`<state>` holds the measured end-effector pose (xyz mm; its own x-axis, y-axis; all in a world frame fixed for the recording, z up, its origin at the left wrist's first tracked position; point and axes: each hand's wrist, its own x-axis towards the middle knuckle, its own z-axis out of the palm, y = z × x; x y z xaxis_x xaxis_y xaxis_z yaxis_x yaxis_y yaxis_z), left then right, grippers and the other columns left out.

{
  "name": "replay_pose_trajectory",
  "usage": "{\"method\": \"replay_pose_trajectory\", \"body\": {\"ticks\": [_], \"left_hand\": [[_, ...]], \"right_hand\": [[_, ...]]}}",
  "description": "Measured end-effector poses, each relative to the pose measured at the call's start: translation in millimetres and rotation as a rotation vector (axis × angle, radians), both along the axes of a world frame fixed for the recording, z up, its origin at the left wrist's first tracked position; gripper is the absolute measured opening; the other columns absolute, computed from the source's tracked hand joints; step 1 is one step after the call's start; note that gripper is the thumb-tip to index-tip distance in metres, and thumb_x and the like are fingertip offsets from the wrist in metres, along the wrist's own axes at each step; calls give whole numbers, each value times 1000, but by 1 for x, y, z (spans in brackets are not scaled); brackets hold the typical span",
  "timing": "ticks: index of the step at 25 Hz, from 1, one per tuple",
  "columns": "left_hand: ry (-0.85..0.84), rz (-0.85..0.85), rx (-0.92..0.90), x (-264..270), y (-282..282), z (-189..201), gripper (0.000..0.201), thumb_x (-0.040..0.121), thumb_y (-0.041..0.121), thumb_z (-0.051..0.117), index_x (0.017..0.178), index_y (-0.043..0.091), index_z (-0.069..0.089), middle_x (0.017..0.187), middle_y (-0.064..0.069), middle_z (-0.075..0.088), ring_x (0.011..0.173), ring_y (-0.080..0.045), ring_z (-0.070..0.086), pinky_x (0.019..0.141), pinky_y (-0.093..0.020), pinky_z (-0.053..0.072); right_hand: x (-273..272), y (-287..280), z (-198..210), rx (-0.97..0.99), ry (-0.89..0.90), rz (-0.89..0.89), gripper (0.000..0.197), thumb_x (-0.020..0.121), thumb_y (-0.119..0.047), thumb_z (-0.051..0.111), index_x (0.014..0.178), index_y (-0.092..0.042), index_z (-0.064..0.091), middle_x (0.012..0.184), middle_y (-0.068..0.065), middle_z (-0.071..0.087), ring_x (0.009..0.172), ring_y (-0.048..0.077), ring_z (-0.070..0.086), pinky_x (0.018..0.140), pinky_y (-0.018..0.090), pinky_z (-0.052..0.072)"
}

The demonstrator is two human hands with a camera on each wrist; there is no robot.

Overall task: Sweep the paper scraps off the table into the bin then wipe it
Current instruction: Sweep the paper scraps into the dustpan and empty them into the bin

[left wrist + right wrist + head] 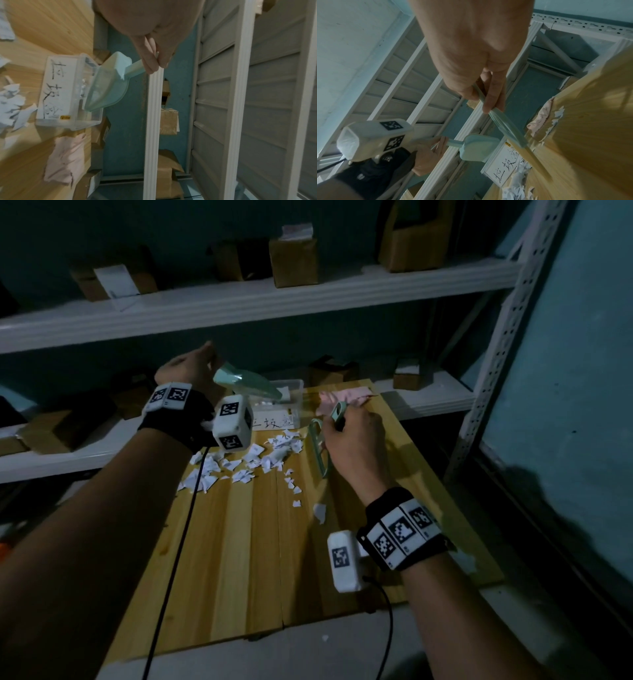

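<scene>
My left hand [191, 369] grips the handle of a pale green dustpan [246, 383] [109, 83] and holds it tilted, mouth down, over the clear plastic bin [294, 405] [75, 121] with a handwritten label. My right hand [352, 440] grips a pale green hand brush [318, 450] [506, 128], its head resting on the wooden table [239, 542] right of the scraps. White paper scraps [239, 463] lie in a heap in front of the bin, with a few loose ones [320, 511] nearer me. A pink cloth [342, 398] [63, 159] lies crumpled right of the bin.
White metal shelves [239, 299] with cardboard boxes [293, 261] run behind and to the left of the table. A perforated shelf upright [507, 337] and a teal wall [565, 371] stand at the right. Cables hang from both wrist cameras over the tabletop.
</scene>
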<state>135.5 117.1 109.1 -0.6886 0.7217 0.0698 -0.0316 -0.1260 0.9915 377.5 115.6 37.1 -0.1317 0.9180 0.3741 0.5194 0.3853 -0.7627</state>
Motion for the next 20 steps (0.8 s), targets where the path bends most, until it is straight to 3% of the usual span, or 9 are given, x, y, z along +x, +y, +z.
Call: {"method": "replay_pose_trajectory", "body": {"ticks": [2,5,7,10,12,14,17,19,20], "left_hand": [[150,58,-135,8,-3,0,48,88,30,70,132,26,50,132,-8,58,121,-31,55,98,-35,44],[107,19,-26,0,6,5,60,91,21,69,145,18,42,144,-8,51,130,-24,51,99,-21,41],[106,23,-54,6,8,5,65,91,25,69,148,19,39,144,-7,50,131,-23,49,105,-24,37],[180,-8,-117,2,3,8,54,92,31,66,141,17,49,142,-8,54,128,-26,52,93,-21,46],[232,-20,-162,-9,9,8,40,91,36,66,127,20,58,132,-8,60,120,-31,57,92,-30,46],[243,-2,-197,-13,7,10,28,94,36,62,116,19,64,120,-12,64,110,-34,60,85,-32,44],[303,-51,-148,-16,3,14,32,101,23,52,121,1,63,124,-22,62,112,-33,61,70,-25,42],[386,-102,-154,-19,0,14,32,101,23,51,121,1,64,125,-20,63,111,-31,62,70,-24,42],[344,-189,-163,-18,-6,12,31,100,25,53,117,2,67,119,-18,66,105,-32,64,74,-26,43]], "right_hand": [[-1,1,-1,12,-4,-1,15,98,-25,56,88,-18,62,67,-9,56,54,2,55,38,5,37],[-4,2,-1,1,-2,-3,18,99,-28,55,90,-16,65,74,-4,63,58,5,60,39,9,35],[-5,3,-1,7,-12,-15,17,99,-28,55,91,-16,65,75,-4,63,58,4,59,41,9,34],[-5,2,1,-5,-19,-26,12,98,-26,55,92,-19,63,72,-9,57,57,0,55,41,8,33],[-4,2,2,5,-31,-40,11,98,-25,55,94,-19,64,73,-9,57,58,-1,52,42,9,33],[-3,1,2,1,-12,-37,9,98,-23,55,94,-22,62,73,-11,55,60,-1,53,45,9,37],[-1,-1,2,-6,0,-10,9,98,-22,55,89,-23,59,76,-8,57,67,7,61,54,19,52],[2,-1,4,-17,-32,-17,11,99,-23,55,93,-17,62,78,-5,59,64,6,58,52,18,50],[4,1,4,-21,-42,-28,13,99,-24,54,94,-16,63,77,-4,59,62,5,57,50,16,47]]}}
